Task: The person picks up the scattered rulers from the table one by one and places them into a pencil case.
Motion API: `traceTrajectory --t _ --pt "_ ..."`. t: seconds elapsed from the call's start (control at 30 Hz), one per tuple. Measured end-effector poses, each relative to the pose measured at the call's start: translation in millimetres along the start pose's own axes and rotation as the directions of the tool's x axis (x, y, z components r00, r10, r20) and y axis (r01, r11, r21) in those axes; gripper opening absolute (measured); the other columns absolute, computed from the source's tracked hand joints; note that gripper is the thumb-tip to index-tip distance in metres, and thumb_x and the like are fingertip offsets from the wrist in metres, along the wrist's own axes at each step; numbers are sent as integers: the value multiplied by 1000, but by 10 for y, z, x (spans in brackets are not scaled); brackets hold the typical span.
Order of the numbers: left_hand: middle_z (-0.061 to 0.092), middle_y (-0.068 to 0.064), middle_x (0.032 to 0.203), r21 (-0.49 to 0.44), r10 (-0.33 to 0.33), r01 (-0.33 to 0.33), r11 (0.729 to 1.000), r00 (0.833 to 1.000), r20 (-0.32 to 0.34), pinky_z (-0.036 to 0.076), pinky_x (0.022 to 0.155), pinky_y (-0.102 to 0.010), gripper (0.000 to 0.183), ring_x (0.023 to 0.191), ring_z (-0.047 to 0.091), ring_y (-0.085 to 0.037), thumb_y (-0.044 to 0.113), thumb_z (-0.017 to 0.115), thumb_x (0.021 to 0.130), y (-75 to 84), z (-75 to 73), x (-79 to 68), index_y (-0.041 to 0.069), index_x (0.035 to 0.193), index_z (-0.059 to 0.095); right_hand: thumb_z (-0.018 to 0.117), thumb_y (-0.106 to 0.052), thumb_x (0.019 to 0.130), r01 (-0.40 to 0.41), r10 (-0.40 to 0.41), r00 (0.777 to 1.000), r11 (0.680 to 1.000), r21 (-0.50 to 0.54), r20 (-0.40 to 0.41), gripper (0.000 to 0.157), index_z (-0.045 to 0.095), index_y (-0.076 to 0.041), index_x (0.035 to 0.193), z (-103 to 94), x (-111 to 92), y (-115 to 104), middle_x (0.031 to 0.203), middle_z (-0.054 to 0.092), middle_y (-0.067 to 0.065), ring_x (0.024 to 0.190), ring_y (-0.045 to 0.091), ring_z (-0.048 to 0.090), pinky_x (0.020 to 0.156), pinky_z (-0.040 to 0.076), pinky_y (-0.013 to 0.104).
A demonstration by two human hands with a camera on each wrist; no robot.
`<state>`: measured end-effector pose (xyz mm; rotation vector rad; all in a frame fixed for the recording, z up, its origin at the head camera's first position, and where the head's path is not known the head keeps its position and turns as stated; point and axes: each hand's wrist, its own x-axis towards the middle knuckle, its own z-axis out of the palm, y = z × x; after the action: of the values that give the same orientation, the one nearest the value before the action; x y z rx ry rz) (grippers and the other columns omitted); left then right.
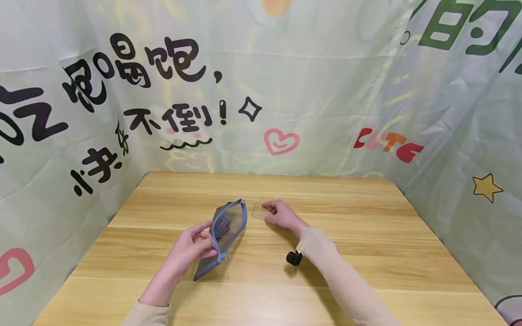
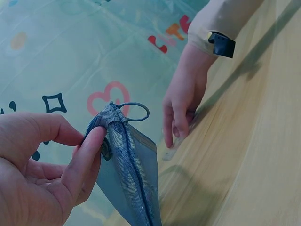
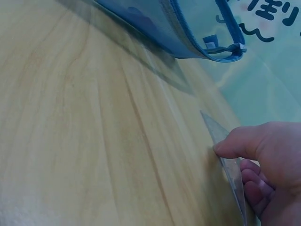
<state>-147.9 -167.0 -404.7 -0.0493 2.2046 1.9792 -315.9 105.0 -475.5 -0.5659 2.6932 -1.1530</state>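
My left hand (image 1: 190, 246) holds a blue zippered pouch (image 1: 235, 222) with see-through sides by its edge, thumb and fingers pinching the rim. The pouch is tilted and its mouth gapes toward the right. A dark round shape shows through its side. In the left wrist view, a loop (image 2: 138, 112) sticks out at the zip end of the pouch. To the right, my right hand (image 1: 285, 216) pinches a thin clear plastic piece (image 3: 231, 172) between thumb and fingers, low over the table. In the right wrist view it has a pointed end; its exact kind I cannot tell.
The wooden table (image 1: 367, 217) runs back to a printed cloth backdrop (image 1: 318, 99) that also hangs on both sides. A small black wrist camera (image 1: 294, 258) is worn at the right cuff.
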Motion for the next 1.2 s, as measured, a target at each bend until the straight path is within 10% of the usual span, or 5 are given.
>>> traceTrajectory --t 1.2 --pt "50 -3 95 -2 -1 1 1000 1000 -2 62 74 -21 63 78 58 -10 -1 55 89 2 0 -6 -5 148 34 77 1 77 -19 18 1000 999 32 23 47 63 -2 122 -87 -75 -13 99 63 13 84 18 56 71 47 22"
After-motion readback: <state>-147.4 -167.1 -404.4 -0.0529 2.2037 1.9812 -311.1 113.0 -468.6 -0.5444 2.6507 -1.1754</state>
